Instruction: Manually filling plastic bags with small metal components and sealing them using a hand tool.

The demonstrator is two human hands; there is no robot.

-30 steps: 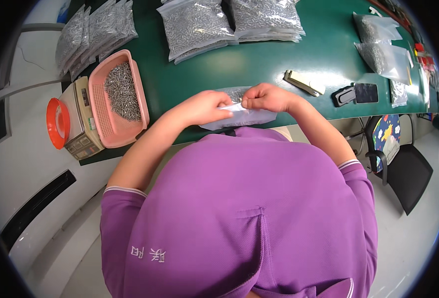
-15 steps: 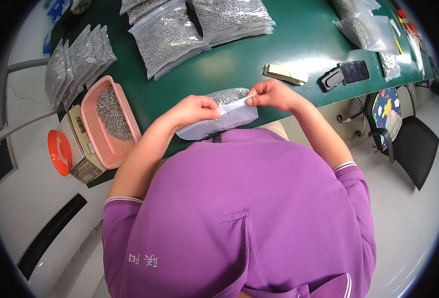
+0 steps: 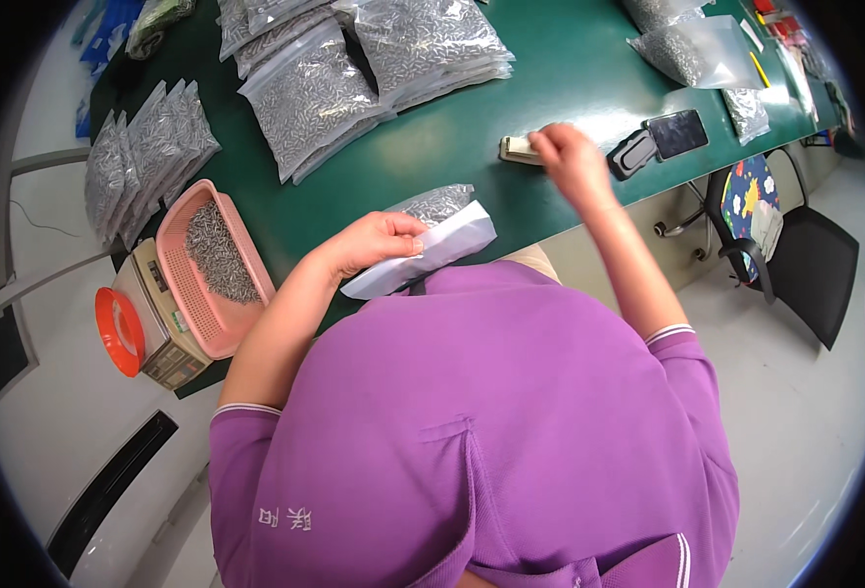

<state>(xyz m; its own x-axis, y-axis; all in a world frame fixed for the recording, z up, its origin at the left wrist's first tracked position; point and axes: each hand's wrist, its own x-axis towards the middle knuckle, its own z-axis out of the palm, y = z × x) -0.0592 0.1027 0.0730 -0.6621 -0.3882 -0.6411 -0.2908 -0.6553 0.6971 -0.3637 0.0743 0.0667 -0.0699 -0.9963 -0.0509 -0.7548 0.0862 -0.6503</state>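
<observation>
My left hand [image 3: 379,245] pinches the folded upper part of a clear plastic bag [image 3: 437,204] at the table's near edge. Small metal pieces, like short screws or pins, fill the bag's far part. The whitish folded flap stretches right from my fingers, its right end unheld. Over the right end of a cream-coloured stapler [image 3: 518,149] is my right hand [image 3: 577,169], its fingers bent and blurred. Whether they grip the stapler cannot be made out.
Left of me a pink plastic basket [image 3: 241,312] of metal pieces rests on a scale [image 3: 163,314]. Filled bags [image 3: 320,98] are stacked at the back, more [image 3: 148,162] at left. Right lie a black device [image 3: 633,154] and a phone [image 3: 677,134]; a chair [image 3: 795,250] stands beyond.
My right hand has let go of the bag's flap and moved right and away from me to the stapler. My left hand still holds the bag. The whole view has shifted slightly.
</observation>
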